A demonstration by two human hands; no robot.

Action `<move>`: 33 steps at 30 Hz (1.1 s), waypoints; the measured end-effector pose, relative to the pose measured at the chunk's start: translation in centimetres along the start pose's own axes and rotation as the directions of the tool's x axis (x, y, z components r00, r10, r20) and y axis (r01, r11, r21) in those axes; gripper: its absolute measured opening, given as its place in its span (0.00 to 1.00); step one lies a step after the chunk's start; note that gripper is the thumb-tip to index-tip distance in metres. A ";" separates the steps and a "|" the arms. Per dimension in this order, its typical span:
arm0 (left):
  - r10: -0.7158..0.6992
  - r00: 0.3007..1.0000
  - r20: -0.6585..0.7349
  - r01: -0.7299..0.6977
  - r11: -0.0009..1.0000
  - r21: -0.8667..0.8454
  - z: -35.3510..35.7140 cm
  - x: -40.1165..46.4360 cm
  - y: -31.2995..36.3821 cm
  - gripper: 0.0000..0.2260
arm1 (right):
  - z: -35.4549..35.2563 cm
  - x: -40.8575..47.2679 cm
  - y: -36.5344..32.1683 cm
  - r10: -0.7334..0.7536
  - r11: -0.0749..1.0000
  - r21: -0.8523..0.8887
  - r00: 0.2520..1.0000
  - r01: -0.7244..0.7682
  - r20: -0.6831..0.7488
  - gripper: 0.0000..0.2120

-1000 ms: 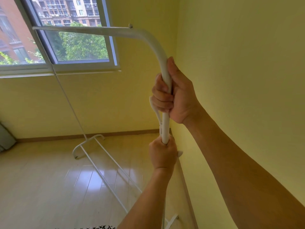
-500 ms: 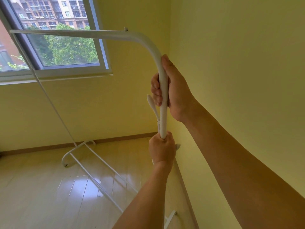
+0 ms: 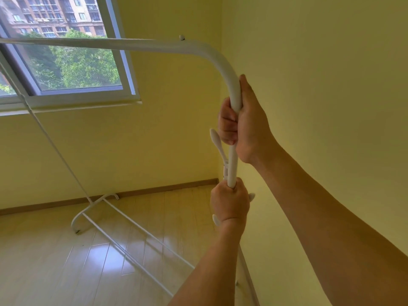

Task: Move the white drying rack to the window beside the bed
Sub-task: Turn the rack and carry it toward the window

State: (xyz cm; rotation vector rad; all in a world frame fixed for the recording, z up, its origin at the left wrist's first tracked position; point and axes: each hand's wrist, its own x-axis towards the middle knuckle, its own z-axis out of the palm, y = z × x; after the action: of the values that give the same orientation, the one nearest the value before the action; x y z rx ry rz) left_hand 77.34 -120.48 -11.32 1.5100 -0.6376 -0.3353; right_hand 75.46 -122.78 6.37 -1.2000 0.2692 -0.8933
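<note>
The white drying rack (image 3: pixel 136 47) is a tall tube frame whose top bar runs across the window (image 3: pixel 72 62) and bends down on the right. My right hand (image 3: pixel 245 122) grips the near upright just below the bend. My left hand (image 3: pixel 229 203) grips the same upright lower down. White hooks stick out of the pole between and beside my hands. The rack's far foot (image 3: pixel 88 212) and two low rails (image 3: pixel 141 246) are near the floor under the window. The near foot is mostly hidden behind my arms.
Yellow walls meet in a corner just behind the rack's near upright; the right wall is very close to my right arm. A wooden skirting board (image 3: pixel 154 188) runs under the window. Glossy light wood floor (image 3: pixel 44 268) stretches to the left.
The rack and my hands have shifted right and closer to the corner wall. The window has slid left in view. My grip on the upright is unchanged.
</note>
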 end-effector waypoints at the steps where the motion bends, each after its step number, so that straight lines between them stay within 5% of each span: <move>1: -0.005 0.999 0.045 0.007 0.998 -0.055 0.5 0.2 -0.1 0.20 | -0.7 0.3 -0.1 0.005 1.000 0.000 1.000 -0.005 0.014 0.30; 6: 0.094 0.911 0.402 0.023 0.960 -0.278 1.2 2.1 -0.7 0.13 | -2.8 1.6 -0.5 0.009 1.000 -0.011 0.999 -0.008 0.049 0.30; 8: 0.079 0.848 0.524 0.058 0.969 -0.240 1.0 3.5 -0.7 0.08 | -2.8 2.2 -0.6 0.005 0.999 -0.037 0.999 -0.004 0.038 0.30; 12: -0.008 0.710 0.704 0.146 0.980 -0.135 1.3 4.5 -0.5 0.16 | -3.5 2.9 -1.0 -0.025 0.996 -0.082 1.000 0.026 0.015 0.29; 18: -0.051 0.952 0.303 0.096 0.986 -0.139 2.2 2.6 -0.9 0.18 | -3.1 2.5 -0.7 -0.069 0.987 -0.143 0.996 0.076 0.054 0.26; 33: -0.045 0.998 0.031 0.051 0.973 -0.225 -0.4 -4.9 0.9 0.14 | -0.1 -5.2 -2.2 -0.136 0.984 -0.087 0.968 0.157 0.209 0.24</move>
State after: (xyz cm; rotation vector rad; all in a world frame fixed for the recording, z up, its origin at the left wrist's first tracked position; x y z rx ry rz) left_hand 73.54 -117.30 -11.29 1.3066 -0.5642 -0.4500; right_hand 71.09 -119.23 6.88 -1.4102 0.0630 -0.8853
